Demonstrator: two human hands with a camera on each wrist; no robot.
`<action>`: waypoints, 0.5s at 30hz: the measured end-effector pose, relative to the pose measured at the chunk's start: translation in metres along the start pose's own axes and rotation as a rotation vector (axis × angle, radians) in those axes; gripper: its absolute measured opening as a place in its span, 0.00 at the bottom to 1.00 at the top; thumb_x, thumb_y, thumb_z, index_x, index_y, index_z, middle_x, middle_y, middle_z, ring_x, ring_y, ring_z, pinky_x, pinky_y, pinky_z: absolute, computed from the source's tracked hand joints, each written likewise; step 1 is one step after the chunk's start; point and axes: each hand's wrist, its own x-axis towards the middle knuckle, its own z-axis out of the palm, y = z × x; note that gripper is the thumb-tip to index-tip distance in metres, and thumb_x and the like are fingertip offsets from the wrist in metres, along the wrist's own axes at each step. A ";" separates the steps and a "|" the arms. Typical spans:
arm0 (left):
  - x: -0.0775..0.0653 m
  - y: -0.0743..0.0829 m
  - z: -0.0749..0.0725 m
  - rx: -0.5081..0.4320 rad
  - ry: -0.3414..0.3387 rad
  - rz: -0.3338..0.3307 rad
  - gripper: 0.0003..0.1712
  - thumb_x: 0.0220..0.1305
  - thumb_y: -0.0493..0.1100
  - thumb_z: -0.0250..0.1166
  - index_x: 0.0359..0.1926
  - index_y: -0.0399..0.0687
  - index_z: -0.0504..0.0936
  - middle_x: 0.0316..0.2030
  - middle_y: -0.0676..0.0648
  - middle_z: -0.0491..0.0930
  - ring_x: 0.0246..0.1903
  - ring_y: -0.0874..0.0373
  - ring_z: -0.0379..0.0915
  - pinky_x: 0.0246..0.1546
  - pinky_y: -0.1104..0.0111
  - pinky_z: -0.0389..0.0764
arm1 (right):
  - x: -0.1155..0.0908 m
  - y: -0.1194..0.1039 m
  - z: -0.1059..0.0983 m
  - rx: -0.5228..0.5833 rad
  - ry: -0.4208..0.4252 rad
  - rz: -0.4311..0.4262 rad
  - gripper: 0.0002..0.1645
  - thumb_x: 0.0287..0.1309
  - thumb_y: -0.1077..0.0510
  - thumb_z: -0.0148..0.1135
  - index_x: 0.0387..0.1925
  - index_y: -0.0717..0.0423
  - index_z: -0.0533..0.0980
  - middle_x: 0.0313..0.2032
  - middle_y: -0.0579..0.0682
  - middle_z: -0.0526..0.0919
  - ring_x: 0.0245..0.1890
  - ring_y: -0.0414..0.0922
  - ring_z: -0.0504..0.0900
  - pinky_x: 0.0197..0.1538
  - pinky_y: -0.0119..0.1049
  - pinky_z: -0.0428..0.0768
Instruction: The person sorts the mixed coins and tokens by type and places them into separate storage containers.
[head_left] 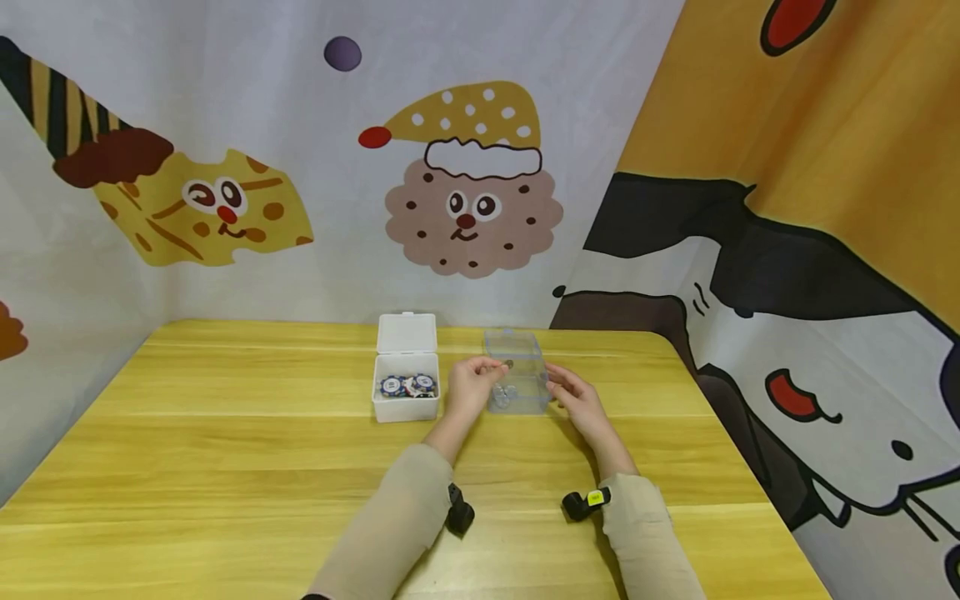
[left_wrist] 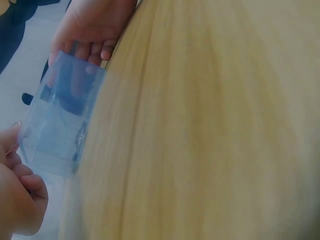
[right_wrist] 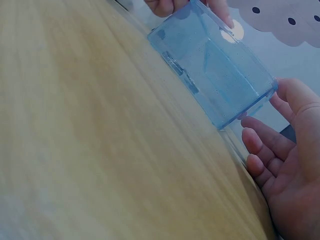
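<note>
A clear plastic box stands on the table with its lid raised at the back. Several small, round, shiny pieces lie in its left part. My left hand is over the box's left side, pinching a small dark round piece between thumb and fingers. At the opposite side, my right hand holds the box by its right wall. In the right wrist view, the thumb is at the box's upper corner and the fingers are lower down its side. The left hand's piece is not clear in the wrist views.
Left of the clear box is a white box, its lid up, with blue-and-white patterned round chips inside. Both boxes stand on a yellow wooden table. A curtain with cartoon prints hangs behind the table.
</note>
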 end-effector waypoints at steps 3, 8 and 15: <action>0.002 -0.004 0.001 0.026 0.005 -0.012 0.05 0.52 0.40 0.73 0.29 0.43 0.87 0.15 0.57 0.69 0.18 0.65 0.62 0.17 0.76 0.62 | -0.001 0.000 0.000 -0.001 -0.001 0.005 0.27 0.69 0.51 0.54 0.66 0.53 0.68 0.58 0.59 0.74 0.46 0.56 0.76 0.43 0.39 0.74; 0.004 -0.008 0.002 0.049 0.016 -0.026 0.05 0.52 0.41 0.74 0.29 0.44 0.88 0.17 0.57 0.70 0.19 0.65 0.63 0.19 0.75 0.63 | 0.000 0.000 0.000 0.000 -0.001 0.006 0.27 0.68 0.51 0.55 0.66 0.52 0.69 0.58 0.60 0.75 0.47 0.57 0.76 0.43 0.39 0.74; 0.006 -0.013 0.003 0.054 0.033 -0.039 0.06 0.50 0.41 0.75 0.29 0.44 0.88 0.17 0.57 0.70 0.20 0.65 0.63 0.19 0.76 0.63 | 0.001 0.001 0.000 0.014 -0.006 0.006 0.27 0.68 0.51 0.56 0.65 0.54 0.68 0.58 0.60 0.74 0.46 0.57 0.76 0.42 0.38 0.74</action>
